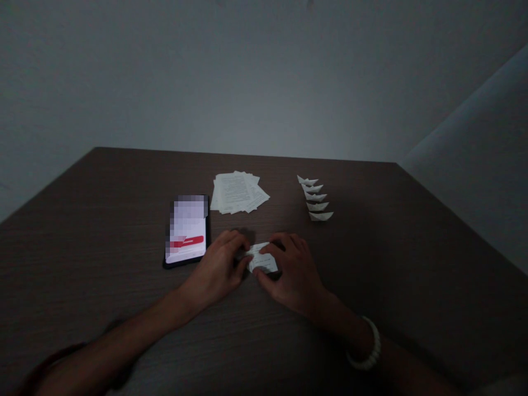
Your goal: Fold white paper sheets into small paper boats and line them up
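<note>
A small folded piece of printed paper (266, 263) lies on the dark table between my hands. My left hand (225, 261) grips its left end between thumb and curled fingers. My right hand (292, 272) holds the right part, thumb at the near edge and index finger across the top. Parts of the paper are hidden under the fingers. Beyond my right hand stands a row of several folded paper boats (317, 207). Past my left hand is a loose, fanned pile of printed sheets (235, 192).
A phone with a lit screen (187, 225) lies just left of my left hand. The brown wood-grain table (124, 220) reaches back to a grey wall (264, 82). A pale beaded bracelet (374, 346) is on my right wrist.
</note>
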A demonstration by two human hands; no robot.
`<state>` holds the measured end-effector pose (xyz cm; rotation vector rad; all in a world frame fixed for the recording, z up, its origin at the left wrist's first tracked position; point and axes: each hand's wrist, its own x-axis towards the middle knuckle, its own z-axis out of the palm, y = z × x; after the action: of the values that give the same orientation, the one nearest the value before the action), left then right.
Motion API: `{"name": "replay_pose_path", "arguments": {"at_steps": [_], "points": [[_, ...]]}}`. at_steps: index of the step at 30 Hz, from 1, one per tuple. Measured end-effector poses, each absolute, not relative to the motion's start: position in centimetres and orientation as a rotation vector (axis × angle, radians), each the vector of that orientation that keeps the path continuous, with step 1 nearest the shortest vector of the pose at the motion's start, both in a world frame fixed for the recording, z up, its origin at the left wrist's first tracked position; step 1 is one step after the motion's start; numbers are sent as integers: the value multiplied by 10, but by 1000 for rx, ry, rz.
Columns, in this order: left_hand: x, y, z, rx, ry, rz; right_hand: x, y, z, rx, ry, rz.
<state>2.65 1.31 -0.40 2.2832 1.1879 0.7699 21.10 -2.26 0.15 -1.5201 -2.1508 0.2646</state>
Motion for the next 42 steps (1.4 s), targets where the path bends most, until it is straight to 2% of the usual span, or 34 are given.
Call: {"name": "replay_pose_path", "arguments": {"at_steps": [9, 18, 23, 28, 42], "points": [[26, 13, -5, 2309, 1162, 727, 215, -19, 0, -1422, -2287, 287], [27, 11, -5, 2342, 1157, 768, 219, -15, 6, -1327, -2491, 106], [15, 5, -3, 2444, 1014, 791, 217, -15, 9, -1293, -2567, 36], [4, -3, -2, 2693, 845, 629, 218, -15, 7, -1261, -2602, -5], [5, -3, -2, 2823, 835, 686, 222, -10, 0, -1292, -2434, 204]]}}
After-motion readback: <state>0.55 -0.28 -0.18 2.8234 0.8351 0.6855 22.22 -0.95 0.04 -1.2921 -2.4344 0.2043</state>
